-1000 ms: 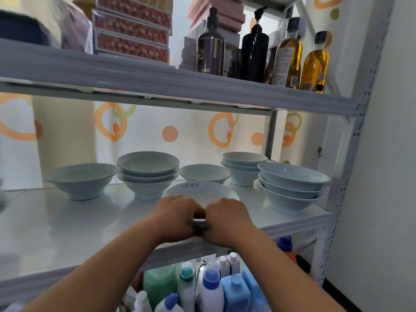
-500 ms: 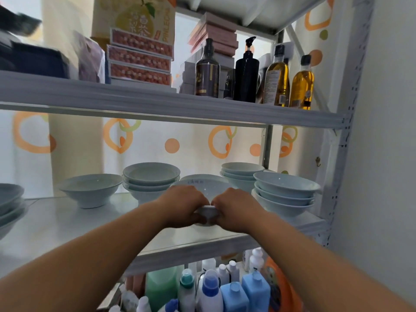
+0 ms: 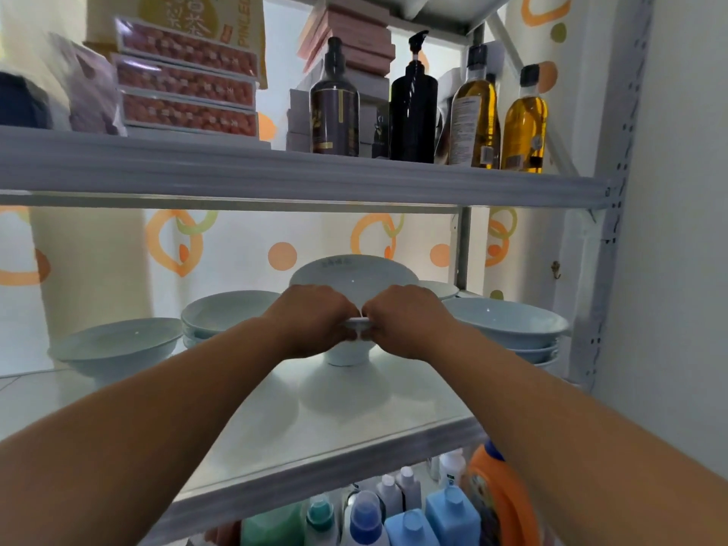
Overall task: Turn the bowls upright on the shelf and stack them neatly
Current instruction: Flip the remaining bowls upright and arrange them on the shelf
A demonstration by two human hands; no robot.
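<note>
Fingers of the left hand (image 3: 315, 321) and right hand (image 3: 405, 321) clench the near rim of a pale glazed ceramic bowl (image 3: 354, 275), tilted over the white shelf (image 3: 315, 423).

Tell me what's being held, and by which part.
One bowl, gripped at its near rim by the left hand and right hand.

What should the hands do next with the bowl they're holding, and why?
Probably carry the bowl sideways and lower it onto the right-hand stack. It is already open side up, the left hand and right hand both grip its near rim, and that stack sits upright close by. The left-hand stack might serve too.
</note>
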